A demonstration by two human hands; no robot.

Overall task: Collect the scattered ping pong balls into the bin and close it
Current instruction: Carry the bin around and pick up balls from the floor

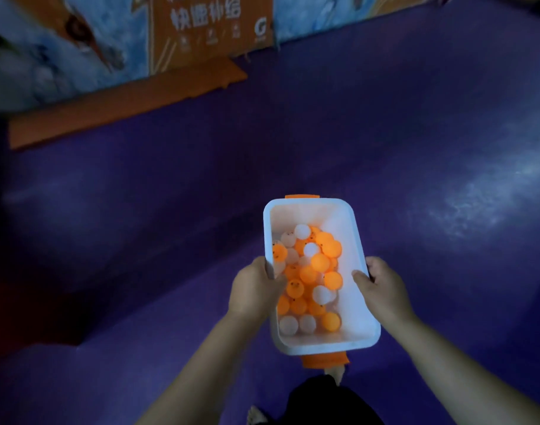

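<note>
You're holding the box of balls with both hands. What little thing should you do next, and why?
Probably set the bin down on the purple floor and look for its lid. The left hand and right hand both grip its sides, so neither is free; the bin is open, no lid is in view, and no loose balls show.

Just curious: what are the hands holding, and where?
The white bin: left hand grips its left long rim, right hand its right rim, thumbs inside.
</note>
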